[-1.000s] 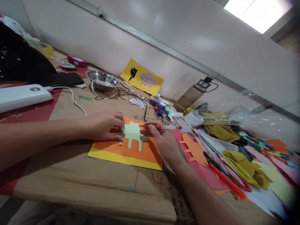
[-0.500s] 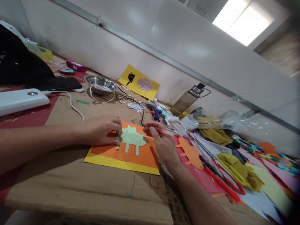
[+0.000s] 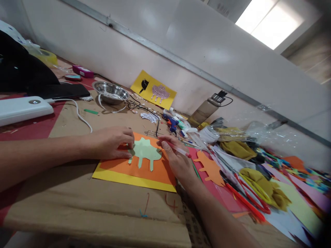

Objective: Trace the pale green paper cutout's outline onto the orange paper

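A pale green paper cut-out (image 3: 144, 151) with a wavy top and several legs lies on an orange sheet (image 3: 116, 166), which has a yellow sheet (image 3: 134, 182) under it. My left hand (image 3: 117, 143) holds the cut-out down at its left edge, thumb and curved fingers on it. In my right hand (image 3: 178, 160) is a pen (image 3: 181, 151) with a red end, its barrel slanting back over the hand. That hand rests by the cut-out's right end; the pen tip is hard to see behind the fingers.
Right of my right hand lie an orange cut-out (image 3: 209, 167) and red-handled scissors (image 3: 248, 199). Behind are a glue gun (image 3: 171, 123), a metal bowl (image 3: 111, 92), a bottle (image 3: 207, 109) and a yellow card (image 3: 155, 90). A white device (image 3: 23, 111) with a cable sits left.
The pen in my right hand has swung, its red end now lower and nearer the hand. My left hand and the green cut-out have hardly moved.
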### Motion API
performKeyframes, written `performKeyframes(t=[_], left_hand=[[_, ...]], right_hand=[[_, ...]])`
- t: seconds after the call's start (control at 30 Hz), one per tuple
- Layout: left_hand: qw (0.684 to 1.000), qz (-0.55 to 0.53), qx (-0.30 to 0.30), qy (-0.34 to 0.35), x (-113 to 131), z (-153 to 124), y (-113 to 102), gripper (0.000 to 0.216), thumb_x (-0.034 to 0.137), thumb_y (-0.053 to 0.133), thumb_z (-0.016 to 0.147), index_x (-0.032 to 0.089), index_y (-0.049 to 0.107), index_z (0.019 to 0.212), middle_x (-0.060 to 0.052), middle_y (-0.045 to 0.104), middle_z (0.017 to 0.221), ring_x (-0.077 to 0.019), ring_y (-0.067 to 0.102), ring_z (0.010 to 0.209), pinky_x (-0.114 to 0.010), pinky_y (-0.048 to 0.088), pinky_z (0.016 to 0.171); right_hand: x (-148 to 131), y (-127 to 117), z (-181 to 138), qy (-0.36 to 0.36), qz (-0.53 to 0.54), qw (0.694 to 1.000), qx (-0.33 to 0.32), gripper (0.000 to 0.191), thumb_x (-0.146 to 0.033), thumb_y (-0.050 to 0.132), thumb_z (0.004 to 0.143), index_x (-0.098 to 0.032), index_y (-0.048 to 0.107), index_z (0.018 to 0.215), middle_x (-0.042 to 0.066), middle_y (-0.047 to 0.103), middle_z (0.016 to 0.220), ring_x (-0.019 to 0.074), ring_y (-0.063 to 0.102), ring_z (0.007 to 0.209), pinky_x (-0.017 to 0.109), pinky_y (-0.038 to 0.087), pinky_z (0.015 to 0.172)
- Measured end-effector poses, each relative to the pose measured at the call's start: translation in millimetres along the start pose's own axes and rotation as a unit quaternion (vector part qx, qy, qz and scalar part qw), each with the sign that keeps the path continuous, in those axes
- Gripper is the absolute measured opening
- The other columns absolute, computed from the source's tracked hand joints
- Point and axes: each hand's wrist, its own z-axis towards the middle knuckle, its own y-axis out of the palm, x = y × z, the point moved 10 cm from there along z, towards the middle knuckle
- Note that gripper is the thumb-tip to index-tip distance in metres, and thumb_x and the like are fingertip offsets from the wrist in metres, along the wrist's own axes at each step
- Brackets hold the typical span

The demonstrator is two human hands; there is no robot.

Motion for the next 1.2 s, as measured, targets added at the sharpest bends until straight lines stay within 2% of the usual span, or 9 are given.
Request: performKeyframes(t=[0.2, 0.33, 0.43, 0.53, 0.73, 0.87, 0.97, 1.07, 1.2], left_hand=[[1.000, 0.003, 0.004, -0.003, -1, -1, 0, 0.013, 0.033, 0.076, 0.095, 0.020, 0.076, 0.096, -0.006, 0.075, 0.104, -0.0217, 0.070, 0.096, -0.031, 0.052, 0.089], [1.000, 0.021, 0.007, -0.013, -10, 0, -5, 0.018, 0.037, 0.069, 0.098, 0.021, 0.078, 0.100, -0.007, 0.075, 0.108, -0.0224, 0.070, 0.099, -0.032, 0.052, 0.093], [0.999, 0.034, 0.002, -0.030, -19, 0, -11, 0.021, 0.039, 0.070, 0.095, 0.022, 0.079, 0.106, -0.007, 0.075, 0.116, -0.0239, 0.070, 0.105, -0.033, 0.051, 0.096], [0.997, 0.043, -0.012, -0.056, -25, 0, -14, 0.024, 0.042, 0.072, 0.092, 0.024, 0.079, 0.107, -0.006, 0.075, 0.116, -0.0236, 0.070, 0.103, -0.032, 0.051, 0.092], [0.996, 0.049, -0.029, -0.071, -29, 1, -10, 0.030, 0.046, 0.071, 0.094, 0.022, 0.079, 0.110, -0.006, 0.075, 0.112, -0.0228, 0.071, 0.097, -0.029, 0.051, 0.085], [0.995, 0.063, -0.021, -0.070, -38, 3, -9, 0.029, 0.041, 0.062, 0.101, 0.021, 0.078, 0.115, -0.009, 0.074, 0.119, -0.0234, 0.070, 0.106, -0.032, 0.051, 0.096], [0.993, 0.080, -0.019, -0.081, -46, 2, -7, 0.034, 0.044, 0.064, 0.100, 0.020, 0.077, 0.121, -0.011, 0.074, 0.125, -0.0268, 0.067, 0.117, -0.036, 0.048, 0.105], [0.991, 0.090, -0.023, -0.096, -51, 1, -4, 0.045, 0.052, 0.068, 0.097, 0.019, 0.075, 0.126, -0.014, 0.072, 0.128, -0.0302, 0.066, 0.121, -0.038, 0.048, 0.108], [0.989, 0.092, -0.030, -0.112, -51, 1, -3, 0.049, 0.052, 0.069, 0.095, 0.018, 0.073, 0.131, -0.014, 0.070, 0.127, -0.0300, 0.067, 0.117, -0.038, 0.049, 0.107]], right_hand=[[-6, 2, -2, -0.031, -0.016, 0.999, -0.016, 0.030, -0.048, 0.059, 0.102, -0.026, 0.076, 0.115, 0.009, 0.083, 0.109, 0.0271, 0.078, 0.105, 0.045, 0.059, 0.095], [-17, 14, -2, -0.060, -0.026, 0.994, -0.084, 0.028, -0.047, 0.062, 0.101, -0.027, 0.077, 0.114, 0.009, 0.084, 0.112, 0.0274, 0.078, 0.106, 0.043, 0.060, 0.092], [-19, 30, -5, -0.067, -0.061, 0.983, -0.158, 0.026, -0.039, 0.074, 0.092, -0.027, 0.079, 0.114, 0.009, 0.083, 0.116, 0.0277, 0.078, 0.105, 0.043, 0.061, 0.093], [-16, 39, -7, -0.053, -0.088, 0.976, -0.193, 0.038, -0.029, 0.087, 0.079, -0.027, 0.080, 0.117, 0.008, 0.083, 0.112, 0.0268, 0.079, 0.098, 0.041, 0.062, 0.087], [-23, 39, -8, -0.088, -0.111, 0.977, -0.160, 0.034, -0.021, 0.088, 0.077, -0.027, 0.081, 0.110, 0.008, 0.082, 0.104, 0.0258, 0.077, 0.096, 0.041, 0.060, 0.090], [-24, 38, -8, -0.098, -0.113, 0.978, -0.144, 0.026, -0.014, 0.080, 0.079, -0.026, 0.080, 0.103, 0.005, 0.081, 0.094, 0.0239, 0.076, 0.087, 0.041, 0.061, 0.086], [-23, 29, -3, -0.091, -0.087, 0.986, -0.113, 0.025, -0.012, 0.070, 0.081, -0.026, 0.078, 0.100, 0.004, 0.082, 0.097, 0.0233, 0.077, 0.092, 0.041, 0.061, 0.089], [-14, 20, 2, -0.056, -0.058, 0.993, -0.091, 0.021, -0.019, 0.075, 0.082, -0.025, 0.074, 0.102, 0.005, 0.081, 0.099, 0.0246, 0.078, 0.099, 0.041, 0.061, 0.089], [-4, 26, 5, -0.028, -0.097, 0.988, -0.119, 0.028, -0.033, 0.085, 0.081, -0.025, 0.070, 0.102, 0.007, 0.080, 0.107, 0.0259, 0.076, 0.102, 0.041, 0.060, 0.087]])
